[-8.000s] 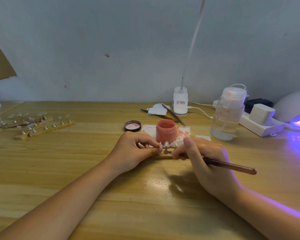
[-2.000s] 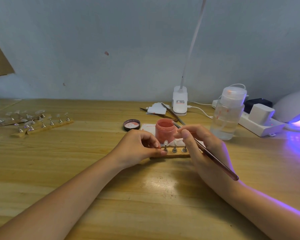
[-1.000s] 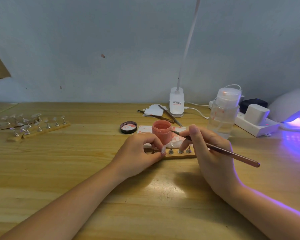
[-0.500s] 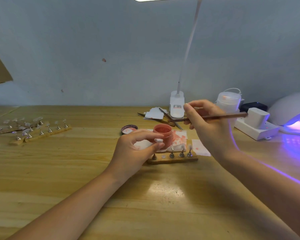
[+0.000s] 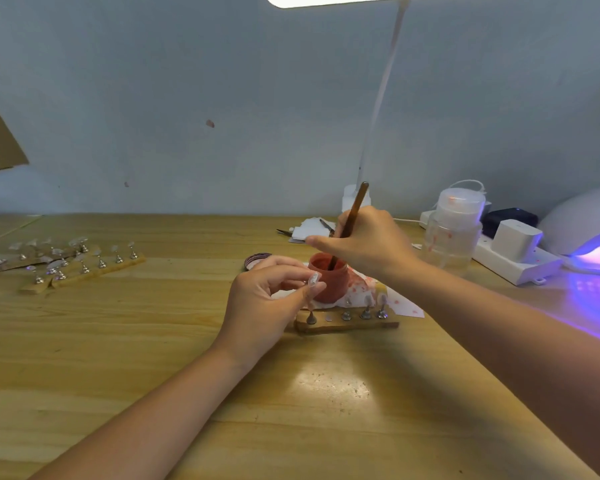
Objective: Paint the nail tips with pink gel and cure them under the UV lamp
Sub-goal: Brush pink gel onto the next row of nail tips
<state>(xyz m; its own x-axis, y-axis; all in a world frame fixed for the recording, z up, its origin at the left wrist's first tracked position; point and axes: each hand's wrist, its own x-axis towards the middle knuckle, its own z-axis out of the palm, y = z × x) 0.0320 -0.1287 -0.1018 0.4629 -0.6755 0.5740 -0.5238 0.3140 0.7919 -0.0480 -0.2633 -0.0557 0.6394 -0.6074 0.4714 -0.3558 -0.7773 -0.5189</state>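
Brush in the pot! The right hand (image 5: 368, 242) pinches the brush (image 5: 352, 216) near its lower end, handle standing almost upright and leaning a touch to the right, bristles down inside the pink gel pot (image 5: 328, 277) near the middle of the tabletop (image 5: 153, 358). Just left of the pot, the left hand (image 5: 264, 303) pinches a single nail tip (image 5: 313, 279) on its little stand between thumb and forefinger, raised just above the left end of the wooden holder strip (image 5: 347, 322), where more stands wait in a row. The tip looks clear, not yet painted, though it is small and hard to read. So the loaded brush needs only a short swing down and left from pot to tip; the right hand is the nearer one for that. The UV lamp (image 5: 582, 230) glows violet at the right edge, well apart, on the right hand's side.
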